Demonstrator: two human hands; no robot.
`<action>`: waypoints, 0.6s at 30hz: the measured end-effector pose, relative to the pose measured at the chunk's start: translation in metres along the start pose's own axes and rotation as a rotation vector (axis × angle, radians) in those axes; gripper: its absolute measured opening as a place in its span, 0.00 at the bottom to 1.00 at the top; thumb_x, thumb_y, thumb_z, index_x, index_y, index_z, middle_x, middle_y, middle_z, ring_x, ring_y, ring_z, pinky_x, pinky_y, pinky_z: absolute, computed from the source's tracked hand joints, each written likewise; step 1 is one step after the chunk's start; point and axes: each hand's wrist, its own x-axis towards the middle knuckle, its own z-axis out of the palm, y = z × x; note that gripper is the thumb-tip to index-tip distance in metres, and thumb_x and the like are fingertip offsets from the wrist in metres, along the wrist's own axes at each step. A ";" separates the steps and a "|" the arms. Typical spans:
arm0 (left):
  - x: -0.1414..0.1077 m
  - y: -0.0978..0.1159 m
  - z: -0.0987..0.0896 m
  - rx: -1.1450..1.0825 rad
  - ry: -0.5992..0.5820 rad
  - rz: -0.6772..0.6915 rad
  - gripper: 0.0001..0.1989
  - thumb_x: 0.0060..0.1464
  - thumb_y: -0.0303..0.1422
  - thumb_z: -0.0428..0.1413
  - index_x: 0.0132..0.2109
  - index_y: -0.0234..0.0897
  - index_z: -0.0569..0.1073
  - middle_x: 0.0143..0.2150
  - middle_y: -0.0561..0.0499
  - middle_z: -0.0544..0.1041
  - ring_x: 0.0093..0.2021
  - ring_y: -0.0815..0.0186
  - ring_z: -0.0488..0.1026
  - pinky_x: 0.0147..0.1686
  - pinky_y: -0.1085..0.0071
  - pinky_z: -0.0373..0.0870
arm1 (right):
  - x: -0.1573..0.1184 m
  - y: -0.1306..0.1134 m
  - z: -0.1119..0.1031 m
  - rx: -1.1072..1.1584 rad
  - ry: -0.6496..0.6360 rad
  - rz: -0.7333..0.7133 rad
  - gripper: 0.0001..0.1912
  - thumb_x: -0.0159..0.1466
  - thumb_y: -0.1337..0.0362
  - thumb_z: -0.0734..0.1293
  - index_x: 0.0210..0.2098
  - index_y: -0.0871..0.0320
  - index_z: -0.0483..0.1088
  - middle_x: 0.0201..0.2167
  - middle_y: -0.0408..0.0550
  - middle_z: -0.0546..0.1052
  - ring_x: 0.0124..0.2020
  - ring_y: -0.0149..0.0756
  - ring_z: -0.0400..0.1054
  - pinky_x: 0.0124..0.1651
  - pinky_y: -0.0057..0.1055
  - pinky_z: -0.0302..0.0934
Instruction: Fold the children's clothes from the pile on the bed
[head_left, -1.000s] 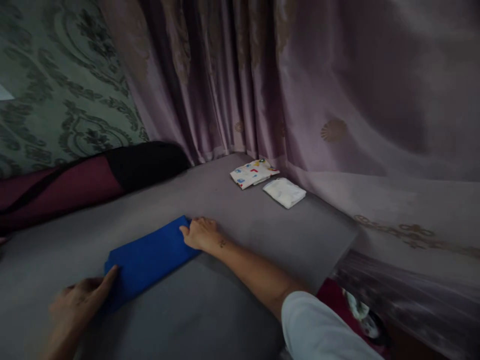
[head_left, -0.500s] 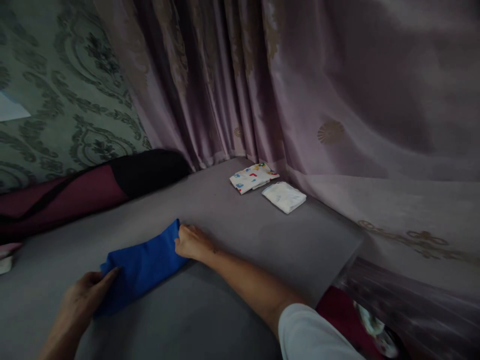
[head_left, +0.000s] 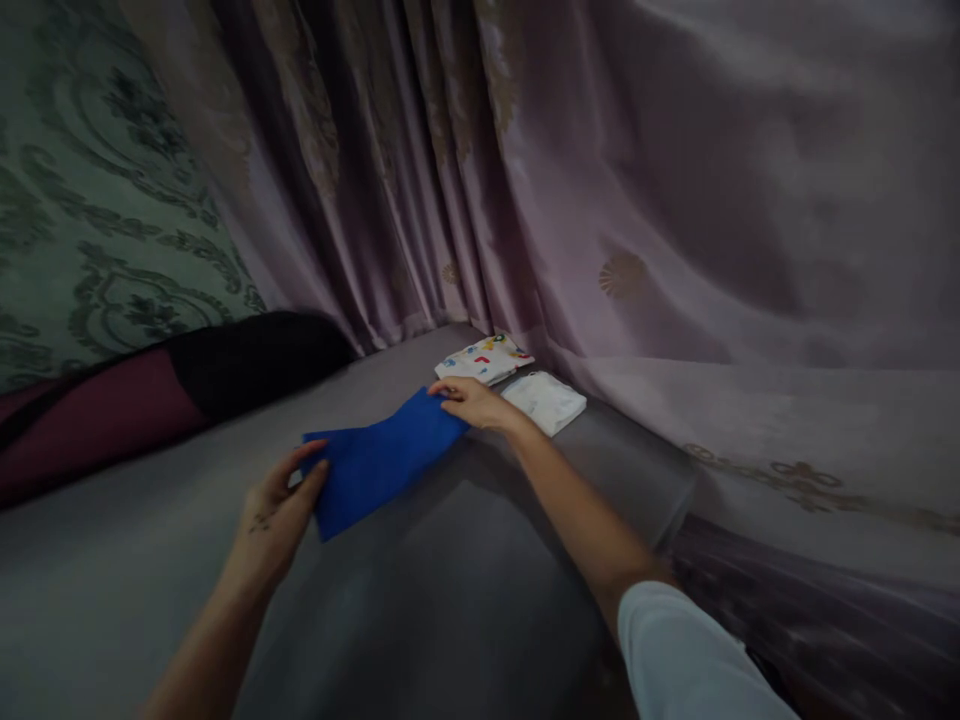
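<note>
A folded blue cloth (head_left: pixel 386 460), perhaps a garment, stretches between my two hands over the grey bed-like surface. My left hand (head_left: pixel 281 495) pinches its near left end, thumb in front and fingers behind. At the far right end, my right hand (head_left: pixel 472 402) grips the cloth's upper corner between thumb and fingers. Just beyond that hand lie a folded white cloth with colourful prints (head_left: pixel 484 360) and a folded plain white cloth (head_left: pixel 546 402), side by side. My right hand partly covers the near edge of the plain one.
A long maroon and black bag (head_left: pixel 225 370) lies along the patterned green wall (head_left: pixel 112 200). Pinkish-purple curtains (head_left: pixel 637 180) hang behind the grey surface (head_left: pixel 420 600) and down its right side.
Both hands have carried the blue cloth forward and to the right, closer to the folded white cloths. The view has turned slightly to the right.
</note>
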 end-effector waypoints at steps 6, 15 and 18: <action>-0.010 0.022 0.091 -0.209 -0.275 -0.026 0.25 0.48 0.40 0.60 0.55 0.44 0.70 0.33 0.51 0.75 0.27 0.66 0.71 0.29 0.68 0.73 | -0.007 0.037 -0.090 -0.088 0.106 0.017 0.20 0.61 0.77 0.59 0.44 0.58 0.78 0.44 0.46 0.80 0.40 0.29 0.72 0.42 0.23 0.62; -0.019 0.019 0.207 -0.458 -0.450 -0.056 0.28 0.51 0.32 0.61 0.60 0.40 0.66 0.42 0.46 0.76 0.33 0.65 0.76 0.32 0.67 0.77 | -0.036 0.107 -0.142 -0.302 0.416 0.113 0.21 0.61 0.76 0.60 0.49 0.57 0.76 0.48 0.50 0.79 0.43 0.32 0.72 0.47 0.28 0.62; -0.020 0.010 0.232 -0.448 -0.438 -0.062 0.28 0.53 0.32 0.60 0.61 0.41 0.65 0.46 0.45 0.75 0.36 0.65 0.76 0.34 0.67 0.78 | -0.038 0.116 -0.143 -0.392 0.501 0.110 0.21 0.63 0.75 0.58 0.50 0.55 0.75 0.50 0.51 0.77 0.48 0.37 0.71 0.52 0.34 0.61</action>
